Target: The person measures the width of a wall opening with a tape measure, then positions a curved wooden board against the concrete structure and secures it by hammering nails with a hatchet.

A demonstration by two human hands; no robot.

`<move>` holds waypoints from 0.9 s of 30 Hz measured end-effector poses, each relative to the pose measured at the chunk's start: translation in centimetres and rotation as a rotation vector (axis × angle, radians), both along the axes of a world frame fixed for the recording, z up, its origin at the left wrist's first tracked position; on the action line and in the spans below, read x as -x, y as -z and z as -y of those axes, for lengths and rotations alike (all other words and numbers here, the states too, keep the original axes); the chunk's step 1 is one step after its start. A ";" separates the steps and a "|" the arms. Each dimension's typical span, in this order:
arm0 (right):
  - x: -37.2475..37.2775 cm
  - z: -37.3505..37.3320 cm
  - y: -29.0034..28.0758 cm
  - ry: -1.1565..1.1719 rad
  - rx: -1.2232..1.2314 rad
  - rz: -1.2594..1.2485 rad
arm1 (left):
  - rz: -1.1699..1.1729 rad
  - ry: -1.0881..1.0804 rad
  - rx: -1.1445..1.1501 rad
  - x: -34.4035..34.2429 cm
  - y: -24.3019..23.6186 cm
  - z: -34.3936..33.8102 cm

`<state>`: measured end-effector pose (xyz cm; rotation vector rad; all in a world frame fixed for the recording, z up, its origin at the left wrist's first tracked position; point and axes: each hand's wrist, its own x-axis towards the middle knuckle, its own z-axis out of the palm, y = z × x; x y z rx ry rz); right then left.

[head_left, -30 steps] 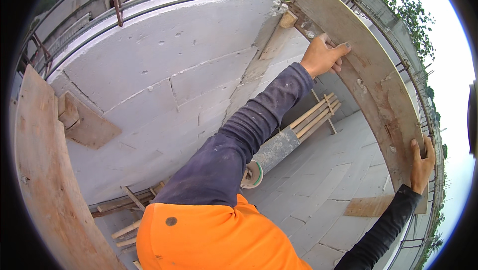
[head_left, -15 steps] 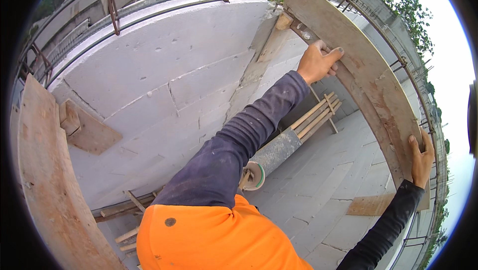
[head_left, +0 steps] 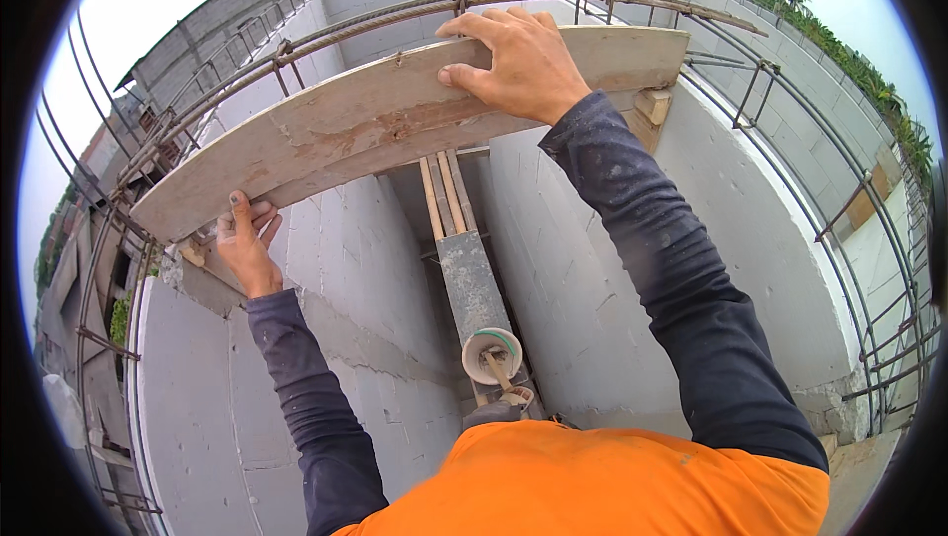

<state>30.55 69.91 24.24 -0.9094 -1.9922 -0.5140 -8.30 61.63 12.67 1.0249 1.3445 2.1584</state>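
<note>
A long plywood board (head_left: 365,121) spans the gap between two pale block walls, its broad face toward me. At its left end my left hand (head_left: 249,247) grips the lower edge, fingertips against the face. Past the board's middle, my right hand (head_left: 523,67) clasps the top edge, with the thumb on the near face and the fingers over the top. A wooden block (head_left: 652,104) sits by the right end, and another wood piece (head_left: 192,253) shows under the left end. What lies behind the board is partly hidden.
Rebar (head_left: 346,17) runs just beyond the board, and more rebar (head_left: 839,156) lines the right wall (head_left: 731,210). Below, in the gap, are a grey plank (head_left: 472,284), wooden poles (head_left: 435,198) and a white bucket (head_left: 478,356) holding a wooden handle (head_left: 497,370).
My view has swung round to face the board squarely. My right hand has moved from the lower edge near the right end to the top edge; my left hand is nearer the left end.
</note>
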 end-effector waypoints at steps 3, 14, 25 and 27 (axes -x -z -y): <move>-0.7 0.5 0.5 0.039 -0.097 -0.063 | 0.004 0.036 -0.022 -0.2 0.7 -1.0; -7.4 0.9 11.5 0.085 0.172 -1.398 | 0.017 -0.007 -0.017 -0.1 0.9 -0.6; -5.7 -0.4 11.0 0.171 0.154 -1.392 | -0.027 0.006 0.003 1.0 1.5 -0.8; -5.8 -0.4 11.0 0.149 0.148 -1.390 | -0.027 0.003 0.008 0.9 1.4 -0.9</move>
